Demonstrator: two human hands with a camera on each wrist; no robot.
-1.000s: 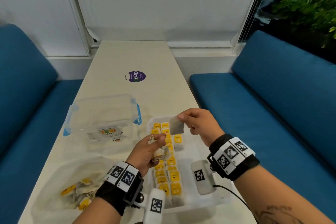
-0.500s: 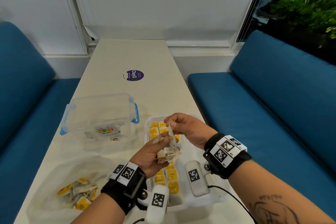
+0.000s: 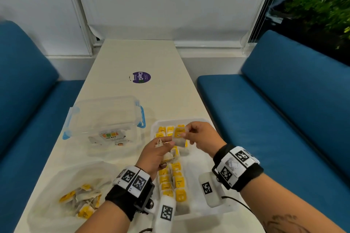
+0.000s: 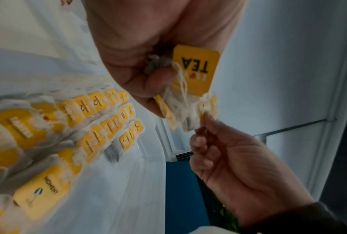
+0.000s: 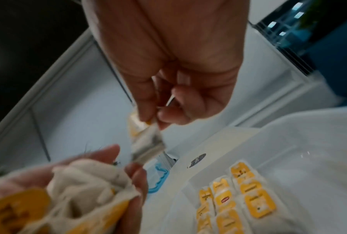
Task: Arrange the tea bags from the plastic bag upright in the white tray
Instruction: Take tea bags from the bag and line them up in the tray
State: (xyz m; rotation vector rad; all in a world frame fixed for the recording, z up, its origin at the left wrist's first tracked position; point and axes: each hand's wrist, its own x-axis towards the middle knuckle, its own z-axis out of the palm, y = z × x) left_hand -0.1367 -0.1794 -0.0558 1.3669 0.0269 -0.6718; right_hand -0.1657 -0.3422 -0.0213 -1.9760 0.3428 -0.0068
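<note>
The white tray [image 3: 195, 172] lies on the table in front of me, with several yellow-tagged tea bags [image 3: 179, 181] standing in rows along its left side. Above those rows my left hand [image 3: 166, 143] grips a bunch of tea bags [image 4: 188, 95]. My right hand [image 3: 186, 133] pinches a single tea bag [image 3: 179, 137] by its top, right beside the left fingertips. In the right wrist view that single tea bag [image 5: 146, 142] hangs from the right hand's thumb and finger. The plastic bag [image 3: 56, 185] at my near left holds more tea bags [image 3: 83, 201].
A clear lidded container with blue clips [image 3: 106, 119] sits left of the tray. A purple sticker [image 3: 141, 77] marks the middle of the table. Blue benches flank the narrow table on the left [image 3: 22, 109] and right [image 3: 284, 119].
My right hand dropped from above the tray to the left hand's bunch. It now pinches one tea bag, lifted slightly away from the bunch. The left hand stays over the tray.
</note>
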